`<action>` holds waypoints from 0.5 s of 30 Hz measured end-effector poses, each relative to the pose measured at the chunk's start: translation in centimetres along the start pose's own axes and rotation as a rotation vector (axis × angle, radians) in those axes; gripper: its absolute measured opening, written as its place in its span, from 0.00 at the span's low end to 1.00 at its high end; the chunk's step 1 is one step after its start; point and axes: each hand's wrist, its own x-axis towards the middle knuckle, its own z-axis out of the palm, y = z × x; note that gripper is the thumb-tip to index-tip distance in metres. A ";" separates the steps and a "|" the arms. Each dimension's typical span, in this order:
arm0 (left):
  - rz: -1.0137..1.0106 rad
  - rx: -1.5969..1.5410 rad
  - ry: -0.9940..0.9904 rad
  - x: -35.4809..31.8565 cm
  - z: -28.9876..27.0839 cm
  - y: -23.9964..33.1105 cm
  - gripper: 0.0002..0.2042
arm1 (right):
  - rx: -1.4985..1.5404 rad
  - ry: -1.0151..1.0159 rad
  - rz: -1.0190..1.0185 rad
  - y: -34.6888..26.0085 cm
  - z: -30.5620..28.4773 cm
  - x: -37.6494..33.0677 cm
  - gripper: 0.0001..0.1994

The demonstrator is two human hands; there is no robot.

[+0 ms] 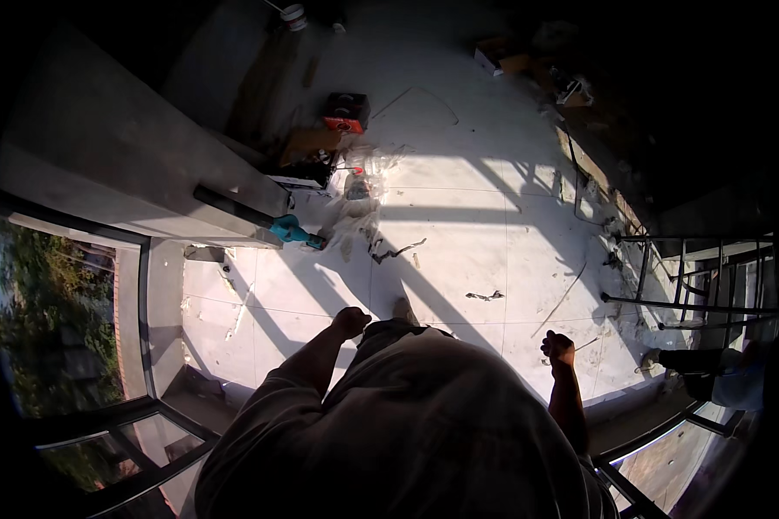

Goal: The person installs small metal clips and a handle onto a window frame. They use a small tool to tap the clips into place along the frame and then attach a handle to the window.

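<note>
- Left hand (351,322): palm hidden, so any held thing cannot be told.
- Right hand (559,348): shadowed; its grasp too small to read.
- Shirt (424,415): cut off by the lower edge, hiding most of the legs.
- Trees (52,337): blurred.
- Boxes (491,59): contents lost in darkness.

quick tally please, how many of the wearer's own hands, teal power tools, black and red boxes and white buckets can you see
Left hand and right hand: 2
Teal power tool: 1
Black and red box: 1
White bucket: 1
Total: 5
</note>
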 end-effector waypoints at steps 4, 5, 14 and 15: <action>-0.158 -0.202 0.137 2.4 -6.0 -6.2 0.06 | -0.325 -0.322 0.006 4.1 5.1 1.4 0.13; -0.333 -0.437 0.199 2.9 -7.8 -6.4 0.05 | -0.490 -0.369 -0.044 6.6 4.6 2.4 0.13; -0.784 -0.664 0.192 6.2 -14.9 -9.5 0.14 | -0.088 0.012 0.528 -1.3 1.6 8.0 0.12; -0.794 -0.691 0.236 7.1 -14.4 -8.9 0.14 | -0.102 -0.013 0.532 -2.5 2.2 10.0 0.12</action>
